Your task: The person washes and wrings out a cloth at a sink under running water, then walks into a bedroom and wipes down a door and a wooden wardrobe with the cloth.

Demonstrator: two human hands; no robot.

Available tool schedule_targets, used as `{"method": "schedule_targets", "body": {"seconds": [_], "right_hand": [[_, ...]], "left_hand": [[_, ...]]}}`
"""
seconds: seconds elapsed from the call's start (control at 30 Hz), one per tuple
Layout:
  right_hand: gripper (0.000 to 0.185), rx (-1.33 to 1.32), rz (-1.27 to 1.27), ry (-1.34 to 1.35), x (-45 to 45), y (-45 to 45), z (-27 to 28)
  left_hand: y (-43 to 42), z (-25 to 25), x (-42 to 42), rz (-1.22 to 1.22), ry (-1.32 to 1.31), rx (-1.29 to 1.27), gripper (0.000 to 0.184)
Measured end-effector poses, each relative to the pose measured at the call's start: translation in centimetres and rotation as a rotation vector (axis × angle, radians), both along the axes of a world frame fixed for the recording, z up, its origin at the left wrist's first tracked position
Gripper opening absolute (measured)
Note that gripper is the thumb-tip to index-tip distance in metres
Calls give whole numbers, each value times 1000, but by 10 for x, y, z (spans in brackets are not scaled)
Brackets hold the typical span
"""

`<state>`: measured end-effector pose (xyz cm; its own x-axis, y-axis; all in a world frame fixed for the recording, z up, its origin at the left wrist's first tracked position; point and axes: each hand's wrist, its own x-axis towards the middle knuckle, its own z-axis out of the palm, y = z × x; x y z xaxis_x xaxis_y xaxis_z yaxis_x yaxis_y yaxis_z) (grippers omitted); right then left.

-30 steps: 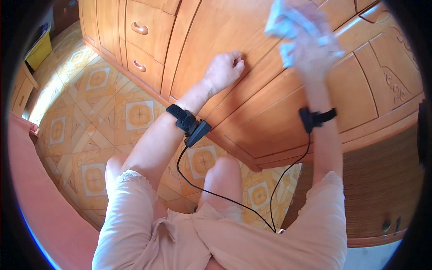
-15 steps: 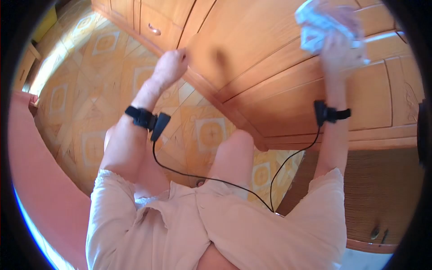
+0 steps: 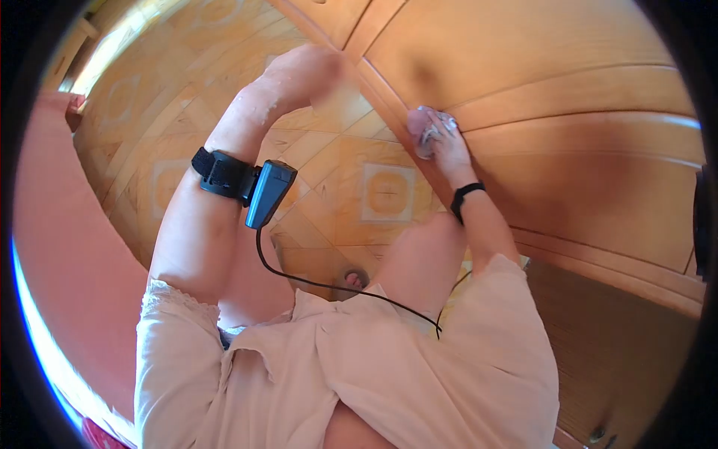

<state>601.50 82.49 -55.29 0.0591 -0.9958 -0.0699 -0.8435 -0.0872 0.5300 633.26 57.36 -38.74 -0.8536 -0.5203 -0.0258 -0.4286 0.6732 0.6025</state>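
Observation:
My right hand (image 3: 451,153) is closed on a crumpled cloth (image 3: 425,133) with white and pinkish parts. It presses the cloth to the wooden cabinet front (image 3: 553,82), near the lower edge beside the tiled floor. My left hand (image 3: 310,73) is raised over the floor, close to the cabinet's base rail. Motion smears its fingers, so whether they hold anything is hidden.
Patterned tiles cover the floor (image 3: 336,172) between my legs and the cabinet. A pink-covered edge (image 3: 75,247) runs along the left. A black cable (image 3: 321,284) hangs from the wrist device (image 3: 271,193) across my lap. Dark brown boards (image 3: 613,329) lie at lower right.
My right hand has swept the cloth from high on the cabinet front down and left to its lower edge. My left hand has shifted slightly up and right, and the view has turned.

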Motion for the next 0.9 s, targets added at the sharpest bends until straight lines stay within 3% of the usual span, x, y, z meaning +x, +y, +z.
{"method": "schedule_targets", "body": {"seconds": [0.07, 0.1, 0.13, 0.2, 0.27, 0.3, 0.4, 0.43, 0.57, 0.7, 0.8, 0.87, 0.9], "right_hand": [[48, 397, -91, -28, -13, -1, 23], [46, 186, -67, -25, -15, 5, 36], [40, 138, -110, -115, -31, 0, 43], [35, -71, -23, 68, -26, -29, 82], [34, -215, 18, 82, -28, -70, 83], [34, -355, 35, 106, -30, -88, 76], [35, -349, 146, 12, -18, -143, 41], [40, -134, 13, 29, -8, -157, 33], [51, 49, 43, 256, 8, -208, -51], [47, -109, 109, 254, 20, -226, -127], [57, 45, -64, 262, 33, -230, -136], [56, 172, -46, 385, 42, -225, -100], [55, 1, 66, 585, 36, -215, -107]], "left_hand": [[-4, 0, 7, -4, -42, 35, 27], [-5, 0, 8, -19, -66, 61, 26], [-3, -2, 10, -7, -65, 60, 26], [0, -12, 14, 10, -55, -47, 24], [2, -15, 23, 3, -41, -104, 22], [5, -17, 25, -28, -16, -156, 21], [20, 6, 35, 13, -79, -72, 20], [28, 15, 40, 24, -95, -78, 20], [60, 49, 69, 77, -179, -63, 17], [76, 73, 83, 114, -319, 50, 15], [83, 84, 85, 114, -281, 60, 14], [82, 88, 86, 91, -283, 62, 14], [81, 89, 84, 61, -292, 66, 15]]}}
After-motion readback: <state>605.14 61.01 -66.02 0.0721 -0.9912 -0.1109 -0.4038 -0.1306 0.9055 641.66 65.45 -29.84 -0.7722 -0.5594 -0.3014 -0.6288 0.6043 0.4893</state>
